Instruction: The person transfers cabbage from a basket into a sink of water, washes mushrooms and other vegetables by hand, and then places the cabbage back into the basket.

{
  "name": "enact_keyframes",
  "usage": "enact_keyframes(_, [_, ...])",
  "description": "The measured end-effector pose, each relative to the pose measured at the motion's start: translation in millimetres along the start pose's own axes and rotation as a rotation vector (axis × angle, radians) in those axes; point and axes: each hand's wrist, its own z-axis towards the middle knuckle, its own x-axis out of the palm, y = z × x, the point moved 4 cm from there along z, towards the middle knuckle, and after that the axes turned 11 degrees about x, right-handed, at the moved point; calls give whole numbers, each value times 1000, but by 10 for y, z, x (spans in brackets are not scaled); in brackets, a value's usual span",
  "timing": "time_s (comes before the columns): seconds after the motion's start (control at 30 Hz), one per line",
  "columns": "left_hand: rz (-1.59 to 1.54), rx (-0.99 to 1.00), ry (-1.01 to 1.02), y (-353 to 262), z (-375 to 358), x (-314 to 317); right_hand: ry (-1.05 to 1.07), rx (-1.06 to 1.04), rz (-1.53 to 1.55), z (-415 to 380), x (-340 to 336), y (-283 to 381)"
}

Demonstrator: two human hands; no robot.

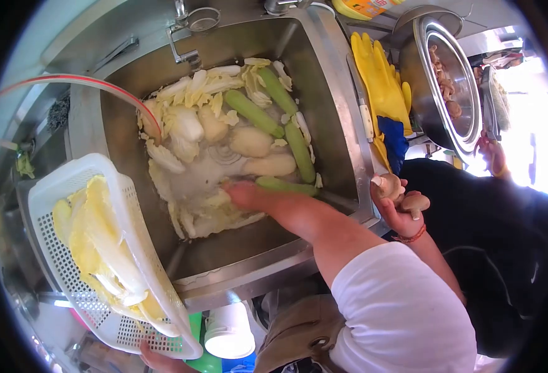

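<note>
My right hand (pixel 241 194) reaches into the cloudy water of a steel sink (pixel 236 252), beside pale cabbage leaves (pixel 221 214). Its fingers are under the water, so I cannot see whether they grip anything. At the bottom left, my left hand (pixel 156 357) is closed on the rim of a white plastic basket (pixel 113 171). The basket is tilted and holds yellow-white cabbage leaves (pixel 109 248). Around my right hand float peeled potatoes (pixel 252 142) and long green gourd-like vegetables (pixel 255 113).
A co-worker in black holds mushrooms (pixel 393 189) at the sink's right edge; their other hand (pixel 495 155) is near a steel bowl (pixel 424 93) of brown pieces. Yellow gloves (pixel 378 81) and a white-handled knife (pixel 366 118) lie beside the sink. A clear hose (pixel 109 81) enters the water.
</note>
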Motion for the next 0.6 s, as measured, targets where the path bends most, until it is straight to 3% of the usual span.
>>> enact_keyframes(0.03, [-259, -121, -31, -47, -38, 88, -38, 90, 55, 10, -58, -8])
enact_keyframes(0.07, [-270, -140, -49, -98, -70, 133, -78, 179, 110, 12, -121, -21])
enact_keyframes(0.17, [-320, -186, -52, -187, -120, 168, 26, -52, -48, -174, -170, 183])
enact_keyframes(0.27, [-223, -199, -56, -169, -94, 116, -113, -120, -126, -241, -517, 194])
enact_keyframes(0.37, [-237, -205, -123, -306, -152, 206, -436, 52, 28, 8, -367, -52])
enact_keyframes(0.47, [-255, -185, -106, -169, -98, 174, -230, -173, -63, -249, -181, 72])
enact_keyframes(0.57, [-256, -188, -75, -119, -60, 138, -313, -209, 150, -307, -482, 65])
enact_keyframes(0.6, [-278, -192, -76, -107, -77, 124, -316, -64, 230, -331, -575, 53])
